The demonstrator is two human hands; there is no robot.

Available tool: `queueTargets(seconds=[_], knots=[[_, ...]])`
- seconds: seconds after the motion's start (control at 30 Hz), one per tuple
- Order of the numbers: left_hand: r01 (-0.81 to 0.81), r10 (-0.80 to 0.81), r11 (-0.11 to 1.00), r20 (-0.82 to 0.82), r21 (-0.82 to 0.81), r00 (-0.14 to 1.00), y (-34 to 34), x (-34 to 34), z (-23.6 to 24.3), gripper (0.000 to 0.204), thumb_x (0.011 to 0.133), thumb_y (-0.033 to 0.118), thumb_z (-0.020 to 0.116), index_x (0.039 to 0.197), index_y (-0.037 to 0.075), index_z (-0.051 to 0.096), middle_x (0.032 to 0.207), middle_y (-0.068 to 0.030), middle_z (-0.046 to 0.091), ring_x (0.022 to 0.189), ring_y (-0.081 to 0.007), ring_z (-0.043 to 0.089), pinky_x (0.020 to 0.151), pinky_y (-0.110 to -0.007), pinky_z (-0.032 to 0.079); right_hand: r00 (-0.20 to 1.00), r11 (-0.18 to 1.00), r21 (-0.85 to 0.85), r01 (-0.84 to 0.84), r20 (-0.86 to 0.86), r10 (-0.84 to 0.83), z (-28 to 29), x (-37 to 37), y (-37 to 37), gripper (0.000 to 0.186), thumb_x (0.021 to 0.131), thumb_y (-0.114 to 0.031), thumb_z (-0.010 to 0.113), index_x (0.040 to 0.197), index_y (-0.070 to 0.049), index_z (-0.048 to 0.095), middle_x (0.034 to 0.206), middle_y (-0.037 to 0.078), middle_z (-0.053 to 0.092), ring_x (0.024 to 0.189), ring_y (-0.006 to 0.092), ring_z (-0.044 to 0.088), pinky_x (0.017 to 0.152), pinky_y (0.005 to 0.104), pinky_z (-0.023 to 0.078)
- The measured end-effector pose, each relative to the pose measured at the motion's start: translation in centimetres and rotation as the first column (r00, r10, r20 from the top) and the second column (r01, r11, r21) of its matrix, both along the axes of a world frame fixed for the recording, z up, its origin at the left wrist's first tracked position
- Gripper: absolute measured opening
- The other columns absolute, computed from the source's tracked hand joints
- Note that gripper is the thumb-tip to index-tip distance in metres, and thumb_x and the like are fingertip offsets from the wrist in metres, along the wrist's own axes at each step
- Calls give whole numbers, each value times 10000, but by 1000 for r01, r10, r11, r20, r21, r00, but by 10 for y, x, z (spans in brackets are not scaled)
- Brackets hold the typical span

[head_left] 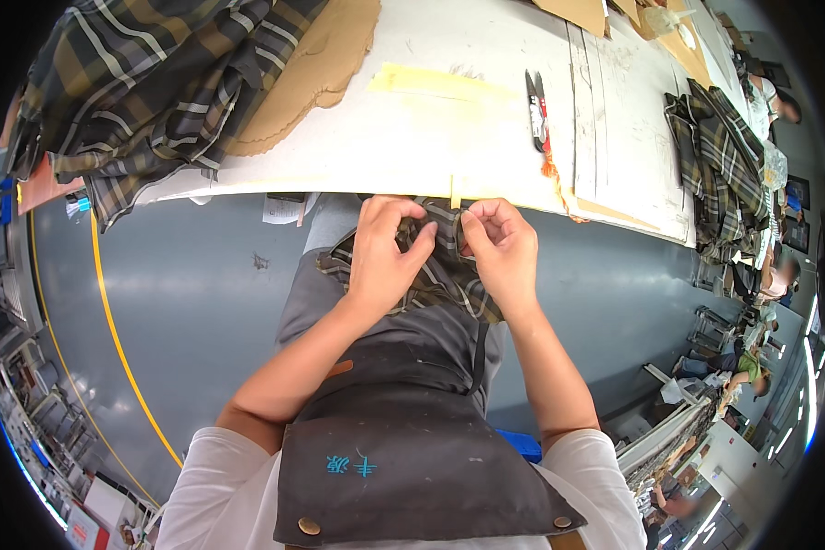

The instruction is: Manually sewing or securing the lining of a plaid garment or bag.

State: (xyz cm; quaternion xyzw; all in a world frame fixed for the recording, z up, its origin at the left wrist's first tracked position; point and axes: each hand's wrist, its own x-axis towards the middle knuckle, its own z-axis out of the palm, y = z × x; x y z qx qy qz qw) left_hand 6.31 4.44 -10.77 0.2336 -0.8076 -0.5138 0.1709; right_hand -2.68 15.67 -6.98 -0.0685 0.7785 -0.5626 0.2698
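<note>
A piece of dark plaid cloth (445, 240) in black, olive and white lies across my lap, up against the table's near edge. My left hand (382, 252) has its fingers curled over the cloth's left part, thumb and forefinger bent toward each other with folds of it between them. On the other side, my right hand (502, 252) pinches the edge of the same cloth between thumb and forefinger. Both hands are close together, just below the table edge. The cloth's underside and its lower folds are hidden.
On the white table (449, 133) lie thread snips (536, 110) with an orange tassel, and brown paper (325, 78). Plaid cloth is heaped at the left (156, 82), with more plaid pieces (720, 156) at the right. Other people sit working far right.
</note>
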Motion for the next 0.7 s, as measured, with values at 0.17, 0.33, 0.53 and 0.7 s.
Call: queueTargets(seconds=[0.17, 0.33, 0.53, 0.7], knots=[[26, -43, 547, -3, 837, 999, -12, -13, -20, 335, 814, 177, 619, 1071, -24, 544, 1078, -81, 555, 992, -147, 503, 853, -293, 405, 978, 997, 70, -14, -205, 28, -3, 5, -2, 79, 795, -53, 606, 765, -6, 549, 615, 4, 575, 519, 42, 505, 483, 196, 411], [221, -289, 113, -181, 969, 940, -20, -24, -39, 316, 812, 219, 636, 1042, 7, 596, 968, -41, 613, 913, -110, 545, 846, -261, 414, 949, 986, 169, 0, -310, 53, 3, 11, -9, 78, 802, -54, 600, 766, -14, 544, 611, 6, 574, 519, 46, 504, 488, 200, 409], [190, -190, 94, -170, 977, 967, -8, -15, -47, 243, 815, 191, 634, 1005, 39, 630, 949, -22, 626, 893, -86, 547, 834, -239, 409, 977, 994, 102, 43, -212, -20, -3, 15, -4, 74, 816, -54, 587, 785, -6, 540, 614, 18, 573, 522, 47, 501, 492, 201, 410], [134, -56, 199, -125, 971, 991, 7, -18, -37, 286, 838, 180, 603, 1083, 33, 584, 999, 1, 601, 945, -70, 510, 875, -236, 369, 972, 996, 69, 55, -232, -38, 1, 14, -8, 78, 810, -56, 592, 794, 1, 541, 619, 27, 575, 525, 52, 503, 496, 201, 413]])
